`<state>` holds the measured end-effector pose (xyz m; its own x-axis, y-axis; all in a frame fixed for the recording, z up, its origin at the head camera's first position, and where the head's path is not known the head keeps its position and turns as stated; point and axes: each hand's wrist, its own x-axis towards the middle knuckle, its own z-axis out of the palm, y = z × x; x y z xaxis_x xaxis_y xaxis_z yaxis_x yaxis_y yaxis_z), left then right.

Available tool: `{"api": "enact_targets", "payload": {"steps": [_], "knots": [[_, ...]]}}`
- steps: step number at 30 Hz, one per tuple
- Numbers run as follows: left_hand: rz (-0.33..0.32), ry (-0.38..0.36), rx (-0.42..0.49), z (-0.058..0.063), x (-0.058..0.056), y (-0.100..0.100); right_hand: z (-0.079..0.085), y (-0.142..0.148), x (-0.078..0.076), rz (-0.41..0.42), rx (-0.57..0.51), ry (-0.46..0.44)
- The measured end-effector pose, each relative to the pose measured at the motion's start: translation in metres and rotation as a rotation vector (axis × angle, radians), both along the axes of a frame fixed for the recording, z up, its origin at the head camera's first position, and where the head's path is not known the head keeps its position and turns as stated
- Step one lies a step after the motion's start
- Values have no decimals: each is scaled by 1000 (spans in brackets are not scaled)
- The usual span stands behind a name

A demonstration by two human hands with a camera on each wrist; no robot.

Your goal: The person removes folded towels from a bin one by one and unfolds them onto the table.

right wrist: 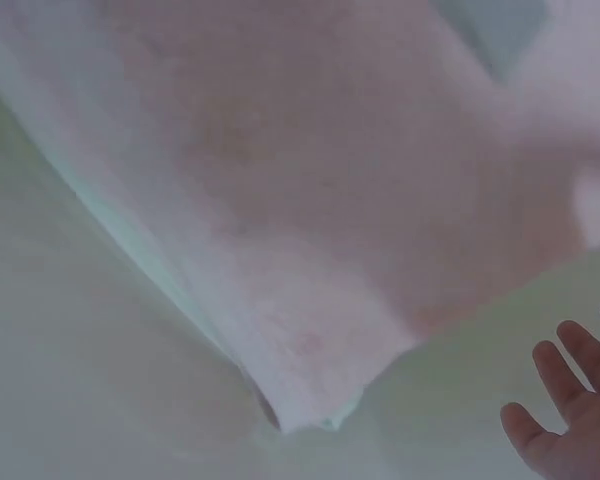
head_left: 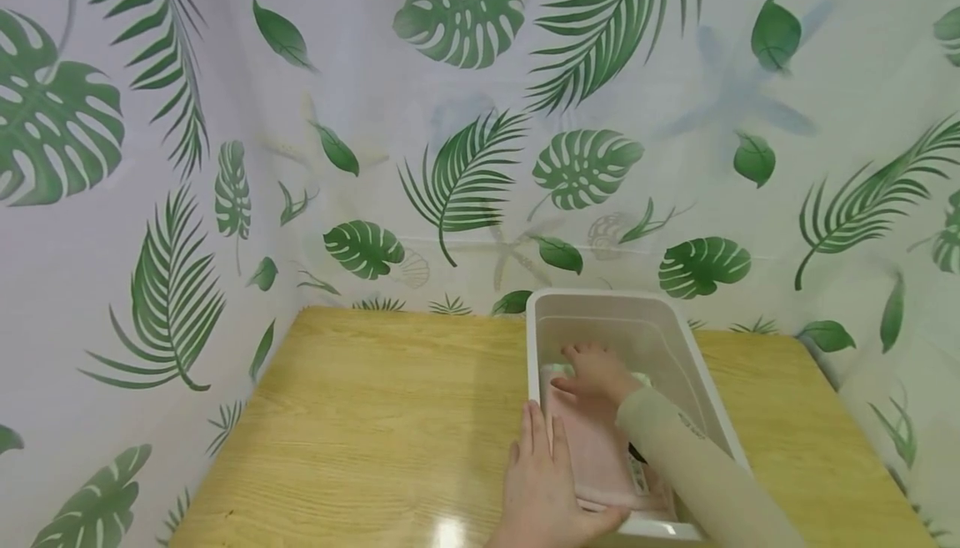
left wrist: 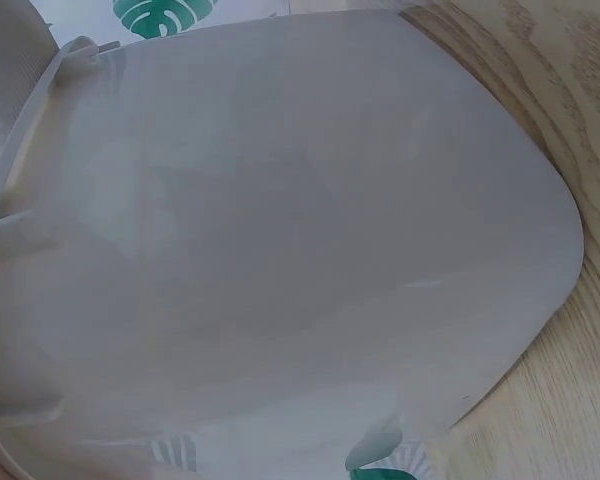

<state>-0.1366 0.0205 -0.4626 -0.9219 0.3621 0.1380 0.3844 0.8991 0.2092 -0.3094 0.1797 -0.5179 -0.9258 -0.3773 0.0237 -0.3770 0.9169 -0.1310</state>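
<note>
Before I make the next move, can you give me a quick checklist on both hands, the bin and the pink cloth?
1. Bin stands upright on the wooden table: ok.
2. Left hand at the bin's near left corner, fingers extended: ok.
3. Right hand inside the bin, at the far end of the cloth, fingers spread and gripping nothing: ok.
4. Pink cloth lies within the bin's walls: ok.
5. Right hand touching the cloth: cannot tell; the right wrist view shows fingers beyond its edge.
6. Dark item beside the sleeve identified: not ok; the sleeve partly hides it.
</note>
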Motion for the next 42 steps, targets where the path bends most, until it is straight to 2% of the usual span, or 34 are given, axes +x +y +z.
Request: {"api": "enact_targets", "payload": {"steps": [6,14,22,28,30,31,35,37,39,42], "knots": [[4,68,-5,-5,4,-1,-24,0,3,19,14,-53],[7,143,-29,-10,3,-1,-33,-5,11,-38,-46,-171],[-18,125,-9,-7,-2,-3,-29,-8,11,-78,-70,-178],[-20,63,-9,-6,-2,-3,-29,-11,11,-108,-182,-197],[-19,70,-18,-6,-2,-3,-35,-12,10,-118,-196,-171],[-20,78,-21,-6,-3,-3,-39,-13,10,-119,-197,-123],[-25,150,-25,-9,-4,-4,-53,-21,8,-177,-124,30],[-23,162,-28,-8,-5,-4,-57,-23,9,-209,-88,92],[-22,153,-36,-7,-5,-3,-56,-24,12,-232,-77,101],[-17,101,-53,-4,-5,-1,-55,-22,15,-240,-50,116]]}}
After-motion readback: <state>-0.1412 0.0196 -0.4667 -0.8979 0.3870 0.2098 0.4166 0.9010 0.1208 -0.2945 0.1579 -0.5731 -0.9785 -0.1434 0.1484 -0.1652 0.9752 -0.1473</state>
